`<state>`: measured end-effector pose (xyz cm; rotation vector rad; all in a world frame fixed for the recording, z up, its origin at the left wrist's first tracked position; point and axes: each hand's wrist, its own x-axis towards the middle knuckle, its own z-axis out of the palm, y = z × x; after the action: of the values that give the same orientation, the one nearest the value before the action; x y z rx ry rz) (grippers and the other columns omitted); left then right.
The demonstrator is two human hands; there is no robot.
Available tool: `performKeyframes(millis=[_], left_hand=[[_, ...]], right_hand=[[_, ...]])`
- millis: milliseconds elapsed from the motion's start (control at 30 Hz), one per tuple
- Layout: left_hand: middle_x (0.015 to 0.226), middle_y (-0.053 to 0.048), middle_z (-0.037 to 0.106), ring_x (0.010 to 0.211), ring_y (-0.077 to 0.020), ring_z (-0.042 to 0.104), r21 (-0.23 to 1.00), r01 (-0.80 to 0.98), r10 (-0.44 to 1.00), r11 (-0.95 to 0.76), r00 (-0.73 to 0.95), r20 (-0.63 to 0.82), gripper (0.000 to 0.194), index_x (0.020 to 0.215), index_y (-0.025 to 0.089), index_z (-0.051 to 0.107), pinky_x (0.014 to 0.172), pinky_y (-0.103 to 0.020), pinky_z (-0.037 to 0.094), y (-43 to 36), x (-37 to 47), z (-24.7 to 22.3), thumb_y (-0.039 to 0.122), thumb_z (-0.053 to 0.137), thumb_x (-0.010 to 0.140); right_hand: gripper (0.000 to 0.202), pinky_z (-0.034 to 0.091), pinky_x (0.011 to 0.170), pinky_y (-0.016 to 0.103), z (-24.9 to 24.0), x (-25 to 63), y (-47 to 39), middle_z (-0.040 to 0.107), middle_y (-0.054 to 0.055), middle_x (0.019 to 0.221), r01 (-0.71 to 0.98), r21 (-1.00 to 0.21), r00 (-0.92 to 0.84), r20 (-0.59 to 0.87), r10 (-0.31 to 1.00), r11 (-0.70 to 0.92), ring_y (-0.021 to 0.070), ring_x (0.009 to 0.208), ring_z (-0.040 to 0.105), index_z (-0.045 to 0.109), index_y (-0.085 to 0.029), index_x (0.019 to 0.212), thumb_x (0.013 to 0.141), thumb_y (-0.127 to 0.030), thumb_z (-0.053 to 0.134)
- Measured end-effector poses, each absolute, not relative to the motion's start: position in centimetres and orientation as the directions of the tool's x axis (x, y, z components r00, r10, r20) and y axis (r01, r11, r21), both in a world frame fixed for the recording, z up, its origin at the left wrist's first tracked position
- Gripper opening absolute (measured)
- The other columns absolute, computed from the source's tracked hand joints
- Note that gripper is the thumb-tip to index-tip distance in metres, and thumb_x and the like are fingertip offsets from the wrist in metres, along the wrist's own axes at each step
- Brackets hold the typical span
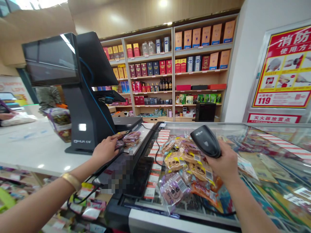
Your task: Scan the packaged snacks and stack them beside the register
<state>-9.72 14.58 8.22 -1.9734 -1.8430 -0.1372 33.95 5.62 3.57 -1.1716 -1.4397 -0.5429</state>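
Observation:
My right hand (225, 161) is wrapped round the handle of a black barcode scanner (206, 140), its head tilted up to the left. Below the scanner, a heap of clear-wrapped snack packets (173, 191) with yellow, purple and orange labels covers part of the glass counter top. On the left, beside the cash register (91, 106), my left hand (106, 150) has its fingers curled over a small snack packet (119, 144). More snack packets (132, 139) lie in a small pile against those fingers. The fingertips are partly hidden by the packets.
A dark tablet-like panel (138, 176) and a black cable (157, 145) lie between the two piles. The glass-topped case (257, 136) extends right. A bagged item (60, 121) stands behind the register. Shelves of boxes (150, 68) line the back. Another person's hand (6, 116) shows far left.

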Motion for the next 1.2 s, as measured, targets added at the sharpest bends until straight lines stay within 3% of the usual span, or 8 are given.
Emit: performKeyframes(millis=[100, 200, 367, 567, 700, 833, 1000, 1200], left_hand=[[0.122, -0.020, 0.055, 0.106, -0.0286, 0.061, -0.253, 0.967, 0.934, -0.031, 0.118, 0.337, 0.040, 0.113, 0.007, 0.063, 0.094, -0.038, 0.047, 14.4, -10.5, 8.0, 0.023, 0.044, 0.082], [0.123, -0.016, 0.056, 0.098, -0.0257, 0.064, -0.203, 0.978, 0.938, -0.039, 0.106, 0.330, 0.037, 0.110, 0.013, 0.065, 0.089, -0.036, 0.051, 14.8, -11.2, 7.9, 0.023, 0.044, 0.082], [0.123, -0.013, 0.061, 0.095, -0.0291, 0.066, -0.146, 0.973, 0.918, -0.181, 0.221, 0.330, 0.043, 0.111, 0.018, 0.067, 0.085, -0.039, 0.053, 15.6, -14.2, 7.3, 0.022, 0.050, 0.072], [0.090, -0.004, 0.073, 0.077, -0.0220, 0.069, -0.172, 0.963, 0.858, -0.209, 0.265, 0.439, 0.043, 0.110, 0.022, 0.067, 0.073, -0.035, 0.056, 15.4, -16.9, 6.8, 0.019, 0.036, 0.081], [0.113, -0.006, 0.071, 0.095, -0.0264, 0.069, -0.143, 0.954, 0.824, -0.263, 0.299, 0.482, 0.048, 0.112, 0.022, 0.066, 0.081, -0.041, 0.057, 13.9, -16.5, 8.0, 0.016, 0.034, 0.078], [0.134, -0.010, 0.058, 0.121, -0.0299, 0.057, -0.158, 0.900, 0.719, -0.406, 0.422, 0.553, 0.049, 0.121, 0.021, 0.063, 0.097, -0.045, 0.052, 12.0, -14.4, 9.8, 0.017, 0.039, 0.078], [0.140, -0.008, 0.053, 0.135, -0.0256, 0.043, -0.299, 0.743, 0.483, -0.599, 0.633, 0.605, 0.048, 0.128, 0.026, 0.058, 0.110, -0.046, 0.041, 10.7, -9.2, 11.2, 0.015, 0.038, 0.086], [0.145, -0.008, 0.048, 0.139, -0.0254, 0.037, -0.370, 0.621, 0.319, -0.691, 0.721, 0.615, 0.053, 0.136, 0.026, 0.051, 0.110, -0.048, 0.040, 10.9, -2.9, 11.4, 0.009, 0.038, 0.088]], right_hand=[[0.010, 0.040, 0.058, 0.027, 3.4, 33.7, 5.7, 0.059, 0.002, 0.067, 0.886, -0.254, 0.111, 0.928, 0.356, 0.388, 0.0200, 0.065, 0.057, 0.055, -0.022, 0.072, 0.071, -0.031, 0.059], [0.009, 0.040, 0.057, 0.027, 3.3, 33.6, 5.8, 0.057, 0.001, 0.067, 0.898, -0.229, 0.084, 0.928, 0.363, 0.376, 0.0198, 0.063, 0.056, 0.055, -0.022, 0.074, 0.070, -0.029, 0.058], [0.009, 0.041, 0.058, 0.027, 3.3, 33.6, 5.9, 0.058, 0.002, 0.069, 0.898, -0.220, 0.060, 0.918, 0.391, 0.381, 0.0198, 0.065, 0.057, 0.057, -0.022, 0.077, 0.070, -0.027, 0.056], [0.013, 0.042, 0.059, 0.026, 3.5, 33.5, 5.9, 0.061, 0.002, 0.071, 0.890, -0.246, 0.072, 0.908, 0.414, 0.383, 0.0196, 0.065, 0.058, 0.059, -0.021, 0.080, 0.068, -0.028, 0.058], [0.013, 0.043, 0.060, 0.027, 3.7, 33.5, 5.8, 0.063, 0.003, 0.073, 0.879, -0.263, 0.053, 0.883, 0.465, 0.398, 0.0201, 0.067, 0.059, 0.060, -0.021, 0.080, 0.068, -0.027, 0.057], [0.016, 0.046, 0.063, 0.028, 4.1, 33.3, 5.4, 0.067, 0.005, 0.079, 0.814, -0.252, -0.065, 0.856, 0.513, 0.523, 0.0205, 0.072, 0.062, 0.064, -0.020, 0.085, 0.070, -0.024, 0.059], [0.022, 0.051, 0.073, 0.030, 4.9, 32.1, 4.3, 0.072, 0.006, 0.091, 0.660, -0.277, -0.267, 0.783, 0.562, 0.699, 0.0204, 0.082, 0.067, 0.067, -0.021, 0.092, 0.070, -0.023, 0.065], [0.019, 0.051, 0.070, 0.027, 5.4, 31.1, 3.6, 0.072, 0.003, 0.084, 0.615, -0.317, -0.334, 0.725, 0.603, 0.722, 0.0179, 0.076, 0.066, 0.068, -0.022, 0.086, 0.068, -0.017, 0.063]])
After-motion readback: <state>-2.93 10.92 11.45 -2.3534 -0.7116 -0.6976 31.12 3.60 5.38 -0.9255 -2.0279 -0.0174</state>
